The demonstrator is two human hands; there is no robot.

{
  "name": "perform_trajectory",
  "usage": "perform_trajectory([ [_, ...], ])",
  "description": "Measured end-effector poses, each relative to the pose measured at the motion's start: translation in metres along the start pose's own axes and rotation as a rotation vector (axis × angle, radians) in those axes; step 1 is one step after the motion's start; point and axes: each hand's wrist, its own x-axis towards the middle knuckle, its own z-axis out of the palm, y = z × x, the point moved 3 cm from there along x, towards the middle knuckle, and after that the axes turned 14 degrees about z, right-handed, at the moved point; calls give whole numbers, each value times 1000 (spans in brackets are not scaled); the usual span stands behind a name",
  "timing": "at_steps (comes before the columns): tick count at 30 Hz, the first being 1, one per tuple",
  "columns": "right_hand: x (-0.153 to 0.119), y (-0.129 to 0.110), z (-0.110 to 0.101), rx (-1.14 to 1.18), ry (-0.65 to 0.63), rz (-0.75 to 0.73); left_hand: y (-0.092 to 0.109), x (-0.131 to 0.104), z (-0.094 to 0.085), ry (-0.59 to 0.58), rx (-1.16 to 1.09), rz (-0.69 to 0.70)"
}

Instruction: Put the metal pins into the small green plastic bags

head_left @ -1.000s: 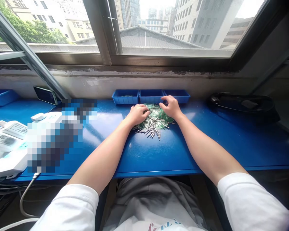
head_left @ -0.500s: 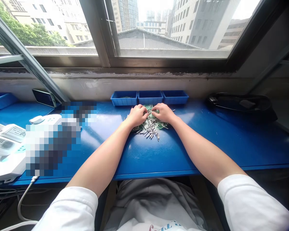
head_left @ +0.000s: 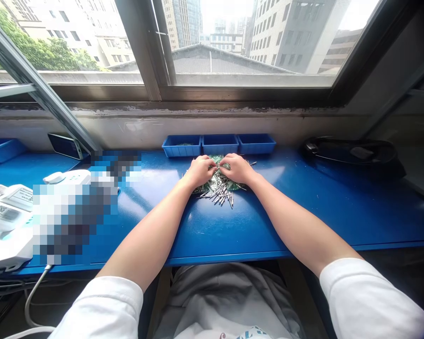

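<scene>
A pile of thin silvery metal pins (head_left: 222, 192) mixed with small green pieces (head_left: 217, 159) lies on the blue tabletop. Over the left side of this heap, my left hand (head_left: 200, 170) has its thumb and fingertips pinched together. My right hand (head_left: 235, 167) faces it from the right side, its fingers pinched too. The fingertips of both hands almost meet above the middle of the pile. Whatever is between them is too small to make out. Part of the heap is hidden under my hands.
Three blue bins (head_left: 219, 144) stand in a row behind the pile, the left one with some small contents. On the left are a phone (head_left: 65, 146), a white power strip (head_left: 10, 245) with cables and a blurred patch. A black bag (head_left: 353, 153) lies at the right.
My right hand has shifted slightly left, bringing its fingertips closer to those of my left hand. My left hand stays nearly in place.
</scene>
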Motion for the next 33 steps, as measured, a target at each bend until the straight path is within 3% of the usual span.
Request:
perform_trajectory([
  [10, -4, -18, 3, -48, -70, -108, -3, 1, 3, 17, -7, 65],
  [33, -3, -20, 9, -101, -89, -97, -3, 1, 3, -83, 33, 22],
])
